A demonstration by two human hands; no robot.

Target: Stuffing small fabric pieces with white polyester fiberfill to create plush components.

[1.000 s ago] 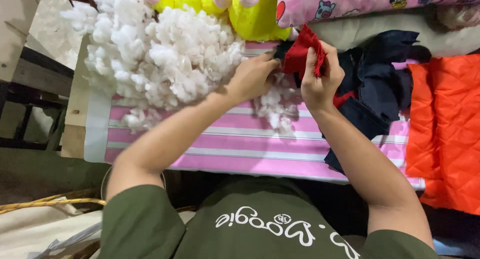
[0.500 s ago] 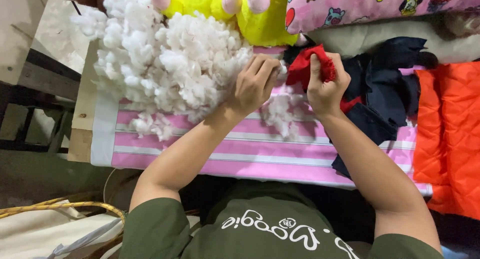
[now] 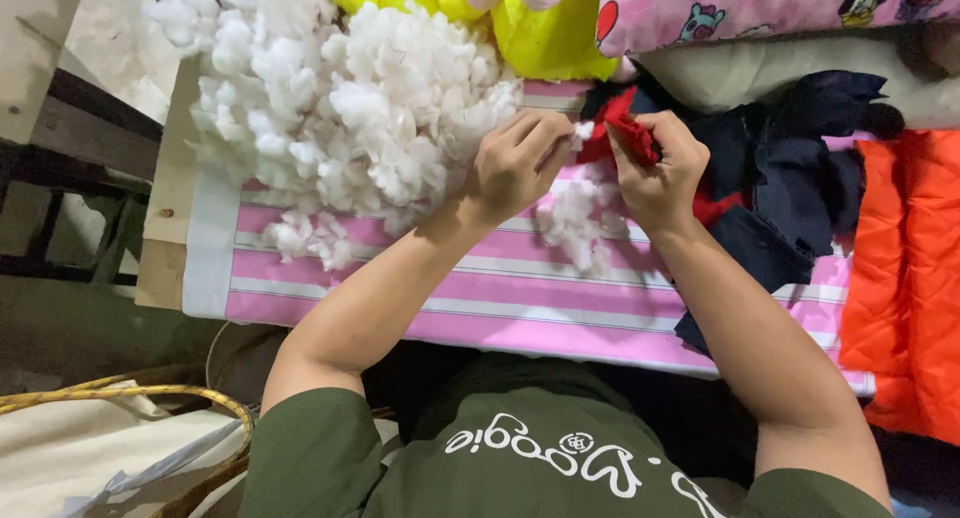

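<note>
Pink striped cloth-covered table (image 3: 420,308) is crowded: right hand (image 3: 660,173) pinches shut a red fabric piece (image 3: 622,128), left hand (image 3: 515,163) fingers curl on white fluffy stuffing (image 3: 350,108), near edge free.

The yellow plush toy (image 3: 540,23) at 12 o'clock is cut off by the top edge, so only its lower body is seen. The patterned pink cushion (image 3: 760,8) at 1 o'clock is cropped by the same edge. The orange quilted fabric (image 3: 905,278) at 3 o'clock is cut by the right edge. Most of the red fabric piece (image 3: 625,128) is covered by the right hand (image 3: 660,173), and the fingertips of the left hand (image 3: 515,163) are curled out of sight. The surface under the pink striped cloth (image 3: 500,288) is almost wholly hidden.
</note>
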